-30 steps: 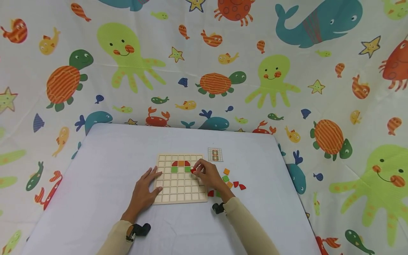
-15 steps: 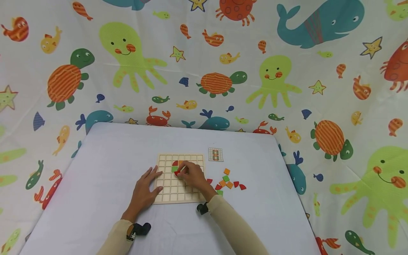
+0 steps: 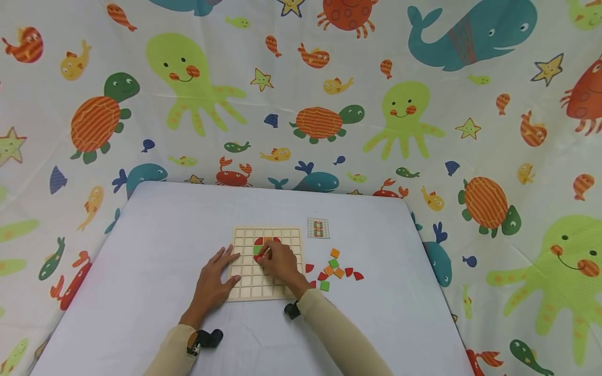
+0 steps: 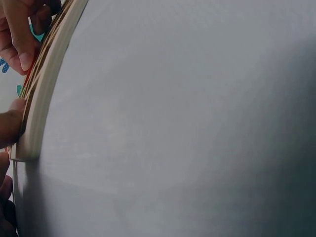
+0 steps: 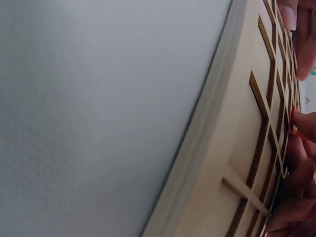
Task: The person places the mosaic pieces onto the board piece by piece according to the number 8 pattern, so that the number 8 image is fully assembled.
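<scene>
A wooden grid board point(image 3: 244, 291) lies on the white-covered table in the head view. My left hand point(image 3: 212, 284) rests on its left edge, fingers spread and fairly straight. Over the middle of the grid, my right hand point(image 3: 279, 261) pinches a red quarter-round tile point(image 3: 256, 258) at the cell below a green square tile point(image 3: 256, 250). Above that green tile sits another red tile point(image 3: 258, 241), with an orange tile point(image 3: 267, 239) and a red tile point(image 3: 277, 240) to its right. The right hand partly covers this group. The right wrist view shows a thumb against the red tile point(image 5: 293, 118).
Right of the board lie several loose tiles, among them an orange square point(image 3: 335, 253), a green square point(image 3: 324, 285) and a red quarter-round point(image 3: 359, 275). A small printed pattern card point(image 3: 319, 228) lies beyond the board's upper right corner. A sea-animal curtain point(image 3: 348, 167) hangs behind the table.
My right hand has carried the red tile leftward across the board, from beside the right green tile to below the left green one. The left hand has stayed on the board's edge.
</scene>
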Action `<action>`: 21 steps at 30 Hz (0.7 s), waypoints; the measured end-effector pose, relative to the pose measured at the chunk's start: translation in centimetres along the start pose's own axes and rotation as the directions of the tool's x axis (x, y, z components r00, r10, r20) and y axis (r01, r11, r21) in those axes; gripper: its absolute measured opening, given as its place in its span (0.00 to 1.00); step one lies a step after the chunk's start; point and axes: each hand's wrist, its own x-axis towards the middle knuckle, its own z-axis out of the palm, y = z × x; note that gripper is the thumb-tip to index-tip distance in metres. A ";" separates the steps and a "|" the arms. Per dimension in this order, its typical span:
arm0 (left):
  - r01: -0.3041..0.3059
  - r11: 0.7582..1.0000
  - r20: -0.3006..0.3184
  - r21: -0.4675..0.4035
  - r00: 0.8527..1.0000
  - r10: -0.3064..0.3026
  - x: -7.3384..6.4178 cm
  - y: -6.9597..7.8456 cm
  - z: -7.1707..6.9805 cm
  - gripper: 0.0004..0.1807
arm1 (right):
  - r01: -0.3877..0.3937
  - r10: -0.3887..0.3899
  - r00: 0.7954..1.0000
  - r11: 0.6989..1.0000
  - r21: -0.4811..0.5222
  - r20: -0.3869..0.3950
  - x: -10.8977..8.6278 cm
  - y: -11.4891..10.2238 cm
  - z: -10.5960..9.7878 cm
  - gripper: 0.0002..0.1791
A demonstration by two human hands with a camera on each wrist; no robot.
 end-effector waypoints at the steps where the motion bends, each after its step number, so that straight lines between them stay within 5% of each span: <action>1: 0.001 1.000 0.004 -0.002 1.000 -0.001 0.0 0.0 0.0 0.35 | -0.003 0.003 1.000 1.000 0.001 -0.006 -0.1 -0.1 0.0 0.06; 11: 0.009 1.000 0.001 0.000 1.000 -0.009 0.1 0.2 0.1 0.35 | 0.027 -0.028 0.999 0.999 -0.030 -0.024 -0.3 -0.3 -0.2 0.07; 21: 0.025 1.000 -0.006 0.003 1.000 -0.025 0.1 0.2 0.1 0.35 | 0.040 -0.030 0.997 0.991 0.127 -0.077 -1.2 2.3 -3.1 0.05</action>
